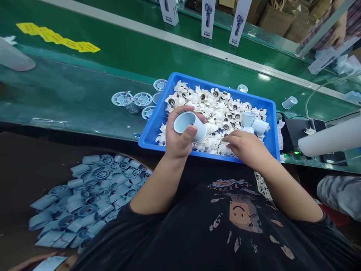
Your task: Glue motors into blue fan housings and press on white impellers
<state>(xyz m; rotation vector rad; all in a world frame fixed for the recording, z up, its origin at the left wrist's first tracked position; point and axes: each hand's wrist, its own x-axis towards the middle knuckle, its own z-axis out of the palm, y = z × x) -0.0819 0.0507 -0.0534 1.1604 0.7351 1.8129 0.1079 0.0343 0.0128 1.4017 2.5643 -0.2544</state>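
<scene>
My left hand (178,137) is wrapped round a light blue cylindrical housing (199,130), its open end tilted up towards me and a small dark part showing inside. Below both hands lies a blue tray (153,126) heaped with white fan impellers (217,107). My right hand (248,148) reaches over the tray's near right part, fingers bent together with their tips down at the impellers. What those fingertips pinch, if anything, is hidden. Beside that hand, several blue housings (260,127) lie on the impellers at the tray's right end.
More blue housings (142,99) stand left of the tray. A large heap of them (98,195) lies low on the left. Printed white boxes (208,19) and yellow stickers (56,37) are on the green belt (121,45). White tubes intrude at both sides. Another person's hand (337,35) shows top right.
</scene>
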